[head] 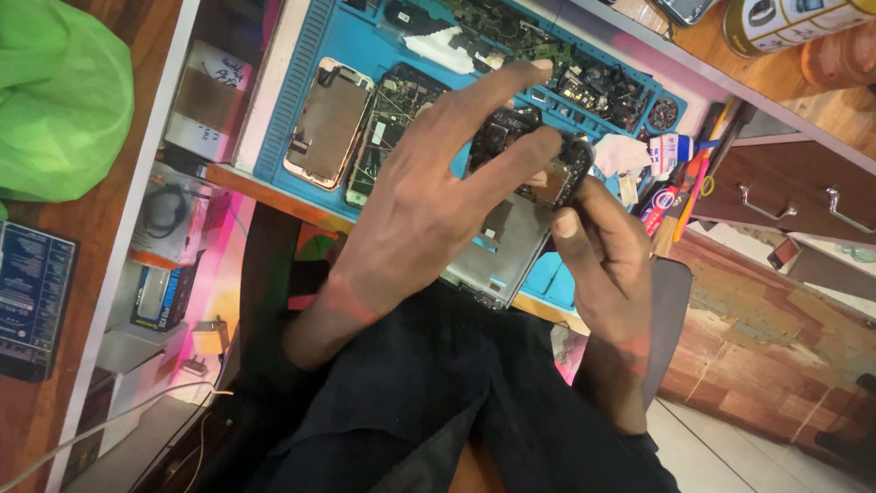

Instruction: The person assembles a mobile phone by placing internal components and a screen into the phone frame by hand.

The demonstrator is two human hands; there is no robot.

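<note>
My left hand lies across an opened phone, fingers spread, with two fingertips on its dark circuit end. The phone's metal back shows below my palm. My right hand grips the phone's right edge, thumb pressed near its top corner. Both hands hold it just above a blue work mat.
On the mat lie an opened phone shell, a bare phone frame with boards and several loose circuit parts. A small glue bottle and pens lie at the right. A green bag sits left, drawers right.
</note>
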